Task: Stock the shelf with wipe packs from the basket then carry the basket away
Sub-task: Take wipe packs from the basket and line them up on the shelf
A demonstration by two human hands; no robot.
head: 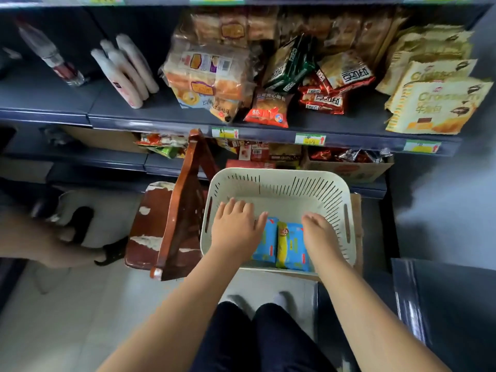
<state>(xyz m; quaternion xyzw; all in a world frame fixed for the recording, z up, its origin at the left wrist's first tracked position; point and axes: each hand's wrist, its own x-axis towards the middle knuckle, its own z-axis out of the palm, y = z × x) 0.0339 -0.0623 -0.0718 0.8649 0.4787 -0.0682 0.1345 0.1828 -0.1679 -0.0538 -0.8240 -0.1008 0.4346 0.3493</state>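
Observation:
A cream slotted plastic basket [281, 183] sits low in front of the shelf unit. Two blue and yellow wipe packs lie in its near half: one [267, 242] on the left, one [292, 247] on the right. My left hand [236, 226] reaches into the basket with fingers spread, its thumb over the left pack's edge. My right hand [319, 234] hangs over the right pack's right side, fingers pointing down. Whether either hand grips a pack is hidden. The grey shelf [120, 103] above has bare room on its left half.
A worn red-brown wooden chair [171, 224] stands just left of the basket. The shelf holds white bottles [126, 71], bread bags [209, 73] and snack packets [332, 87]. A lower shelf carries a cardboard box [349, 167]. Another person's leg and sandal [80, 232] are at the left.

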